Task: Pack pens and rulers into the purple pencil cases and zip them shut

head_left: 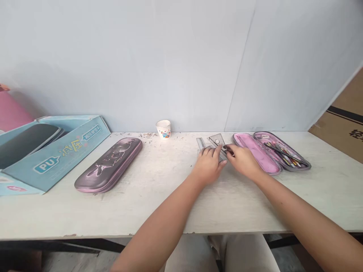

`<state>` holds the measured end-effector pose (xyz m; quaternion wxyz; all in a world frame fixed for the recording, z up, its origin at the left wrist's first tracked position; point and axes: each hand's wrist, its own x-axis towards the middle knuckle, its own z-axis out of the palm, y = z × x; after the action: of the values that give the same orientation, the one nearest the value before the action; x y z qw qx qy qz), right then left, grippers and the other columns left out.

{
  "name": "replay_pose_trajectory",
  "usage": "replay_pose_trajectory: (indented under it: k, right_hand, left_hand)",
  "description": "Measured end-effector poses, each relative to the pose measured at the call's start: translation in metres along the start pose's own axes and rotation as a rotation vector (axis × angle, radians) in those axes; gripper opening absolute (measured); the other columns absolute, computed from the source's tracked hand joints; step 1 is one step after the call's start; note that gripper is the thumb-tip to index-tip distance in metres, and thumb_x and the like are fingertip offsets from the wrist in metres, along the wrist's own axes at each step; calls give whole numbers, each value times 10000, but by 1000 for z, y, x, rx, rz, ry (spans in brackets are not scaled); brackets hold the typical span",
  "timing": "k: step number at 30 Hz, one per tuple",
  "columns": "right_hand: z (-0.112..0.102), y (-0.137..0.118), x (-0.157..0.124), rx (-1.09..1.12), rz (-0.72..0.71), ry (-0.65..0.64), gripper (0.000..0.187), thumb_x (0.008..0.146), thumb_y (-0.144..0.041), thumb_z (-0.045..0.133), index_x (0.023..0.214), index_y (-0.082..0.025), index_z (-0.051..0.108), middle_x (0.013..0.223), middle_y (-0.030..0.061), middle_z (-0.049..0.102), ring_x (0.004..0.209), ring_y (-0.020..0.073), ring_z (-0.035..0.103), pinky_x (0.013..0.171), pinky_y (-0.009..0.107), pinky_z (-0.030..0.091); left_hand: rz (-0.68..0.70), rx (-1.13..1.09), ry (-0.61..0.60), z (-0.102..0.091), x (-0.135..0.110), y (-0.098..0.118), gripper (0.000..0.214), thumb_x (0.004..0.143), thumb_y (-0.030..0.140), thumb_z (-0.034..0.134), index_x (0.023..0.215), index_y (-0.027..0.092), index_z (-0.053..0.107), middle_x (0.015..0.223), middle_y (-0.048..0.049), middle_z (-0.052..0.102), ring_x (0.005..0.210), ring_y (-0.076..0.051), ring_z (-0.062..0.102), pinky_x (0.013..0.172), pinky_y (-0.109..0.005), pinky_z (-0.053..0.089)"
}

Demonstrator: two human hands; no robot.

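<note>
In the head view, my left hand (208,164) is over several clear plastic drawing tools, its fingers bent around them and its thumb at the near side. A clear straight ruler (200,142) sticks out beyond its fingers. Just right of that, a clear triangular set square (217,139) with a round hole is tilted up a little. My right hand (241,158) pinches the set square's right corner, close to my left fingertips. Beside my right hand lies an opened pencil case (259,160) with pink lining, several pens and pencils (289,155) in its right half.
A closed dark pencil case (109,164) with a shiny figure lies to the left. Farther left stands a blue box (70,155) with a dark case (31,141) inside. A paper cup (163,129) stands by the wall among dark scraps. A cardboard box (343,117) is at right.
</note>
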<state>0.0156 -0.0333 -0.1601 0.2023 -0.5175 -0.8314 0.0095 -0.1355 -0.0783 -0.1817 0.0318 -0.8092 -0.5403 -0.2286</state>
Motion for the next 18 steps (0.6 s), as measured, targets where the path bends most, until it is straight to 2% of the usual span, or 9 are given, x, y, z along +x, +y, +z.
replay_pose_trajectory:
  k: [4, 10, 14, 18]
  right_hand:
    - [-12, 26, -18, 310, 37, 98, 313, 822, -207, 411, 1085, -170, 575, 988, 74, 678, 903, 179, 624, 787, 276, 447]
    - [-21, 79, -22, 452, 96, 261, 351, 815, -220, 425, 1150, -174, 521, 967, 73, 665, 876, 181, 615, 806, 329, 453]
    - [-11, 104, -18, 414, 100, 322, 384, 811, -193, 406, 1187, -159, 476, 935, 74, 643, 865, 185, 596, 806, 339, 448]
    - [0, 114, -18, 197, 121, 196, 354, 824, -171, 379, 1156, -149, 499, 1014, 121, 607, 912, 209, 572, 796, 336, 432]
  left_hand:
    - [97, -76, -43, 0, 7, 25, 588, 904, 425, 265, 1403, 152, 115, 1361, -127, 399, 1262, -212, 335, 1050, -418, 246]
    - [170, -17, -80, 14, 46, 66, 542, 907, 432, 239, 1371, 152, 227, 1378, -135, 377, 1289, -211, 303, 1058, -429, 231]
    - [132, 31, -166, 29, 71, 83, 563, 906, 452, 202, 1357, 121, 259, 1346, -157, 413, 1263, -227, 341, 1039, -442, 247]
    - [110, 108, -223, 41, 79, 86, 565, 901, 466, 195, 1336, 123, 311, 1255, -155, 485, 1215, -253, 378, 1032, -480, 237]
